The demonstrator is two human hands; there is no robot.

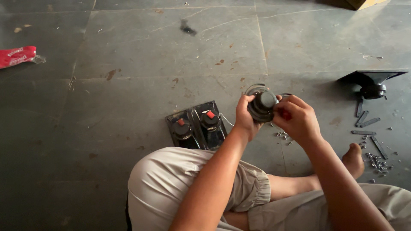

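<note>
While you sit on the floor (pixel 128 51), your left hand (pixel 245 117) and right hand (pixel 297 119) both grip a round speaker driver (pixel 262 105) between them; a black speaker panel (pixel 198 125) lies just left.

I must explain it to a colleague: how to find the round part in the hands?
Start at the black panel on the floor before the knee. Just right of it, both hands, left hand and right hand, hold up the round dark speaker part. Unlike the panel's two red-tabbed units, it is off the floor.
</note>
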